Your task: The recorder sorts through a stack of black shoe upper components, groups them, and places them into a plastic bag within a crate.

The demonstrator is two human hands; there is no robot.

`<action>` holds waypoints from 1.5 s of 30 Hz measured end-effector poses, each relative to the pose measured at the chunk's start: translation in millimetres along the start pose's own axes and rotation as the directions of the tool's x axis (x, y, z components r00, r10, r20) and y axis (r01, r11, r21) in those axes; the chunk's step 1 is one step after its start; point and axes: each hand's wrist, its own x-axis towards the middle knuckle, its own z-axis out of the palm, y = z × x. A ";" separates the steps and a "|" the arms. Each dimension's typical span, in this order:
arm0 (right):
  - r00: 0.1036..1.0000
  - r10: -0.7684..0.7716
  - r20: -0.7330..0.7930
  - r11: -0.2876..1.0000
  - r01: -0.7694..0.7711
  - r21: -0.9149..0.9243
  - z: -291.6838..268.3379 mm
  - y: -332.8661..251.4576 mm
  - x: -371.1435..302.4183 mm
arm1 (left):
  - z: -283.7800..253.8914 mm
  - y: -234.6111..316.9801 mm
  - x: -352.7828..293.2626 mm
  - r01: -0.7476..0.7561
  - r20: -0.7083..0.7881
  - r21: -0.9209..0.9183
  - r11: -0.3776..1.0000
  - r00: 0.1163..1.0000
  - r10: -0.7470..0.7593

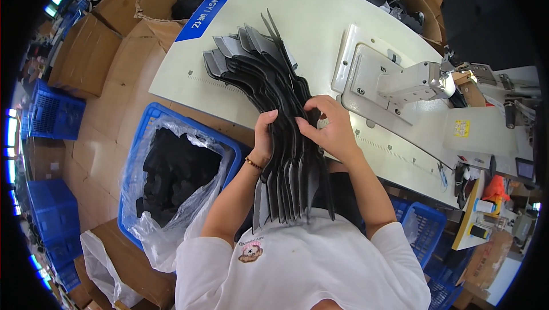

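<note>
A thick bundle of black, grey-lined shoe-upper pieces [283, 156] stretches from over the white table [189, 101] back to my shirt. Its far ends fan out, and one or two strips stand apart at the top. My left hand [264, 133] is wrapped round the bundle's left side, the thumb on top. On the right side my right hand [329, 124] has its thumb and fingers closed at the edge of the outer pieces. The fingers beneath the bundle are hidden.
A white sewing machine [409, 81] stands on the table to the right. At my left, a blue crate [130, 196] lined with clear plastic holds black pieces. Cardboard boxes [86, 56] stand at the far left. Scissors [442, 174] lie near the table's right end.
</note>
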 end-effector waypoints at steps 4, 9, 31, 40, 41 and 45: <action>0.997 0.072 -0.011 0.997 -0.071 0.043 2.4 -3.0 1.2 | -0.1 -1.1 -1.1 0.019 -0.026 0.001 1.000 0.999 -0.019; 0.993 0.065 0.102 0.994 -0.056 -0.090 -2.2 1.7 3.7 | -1.0 -2.1 0.0 0.000 -0.062 0.048 0.999 0.998 0.003; 0.989 0.036 0.145 0.990 -0.016 -0.138 4.1 5.6 9.0 | 3.0 -0.3 0.0 0.043 0.103 -0.109 0.993 0.994 -0.032; 0.992 -0.030 0.126 0.997 0.040 -0.070 2.1 6.1 13.0 | 6.6 -3.1 -1.4 0.076 0.147 -0.230 0.970 0.988 -0.042; 0.992 -0.029 0.126 0.997 0.039 -0.072 1.3 6.8 13.5 | 6.3 -3.3 -0.9 0.078 0.149 -0.232 0.970 0.988 -0.043; 0.994 -0.009 0.110 1.000 0.012 -0.024 2.8 7.0 16.0 | -2.5 -4.0 1.4 0.125 0.194 -0.202 0.971 0.977 -0.086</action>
